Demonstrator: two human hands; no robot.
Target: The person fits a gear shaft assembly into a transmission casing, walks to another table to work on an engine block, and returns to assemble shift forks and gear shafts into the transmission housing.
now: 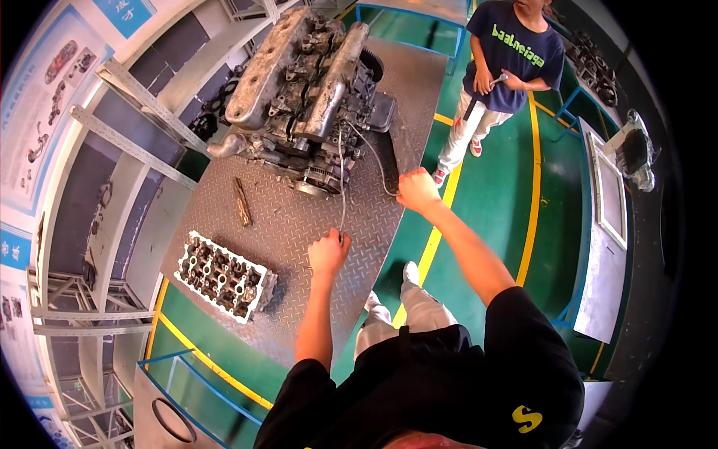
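A large, worn engine [321, 108] stands at the far end of the metal-topped table [299, 322]. Two lengths of thin grey cord [343, 176] run from its near right side toward me; whether they are one piece looped there I cannot tell. My left hand [327, 253] is closed round the lower end of one length, above the table. The other length curves down to my right hand [419, 189], which is closed on it near the table's right edge. Left of my left hand lies a cylinder head [222, 277], its valve side up.
A brown wooden-looking stick [242, 202] lies between engine and cylinder head. Beyond the table's right edge a person [505, 75] stands holding a small metal tool. White shelving [134, 161] lines the left; another bench [598, 277] stands at right.
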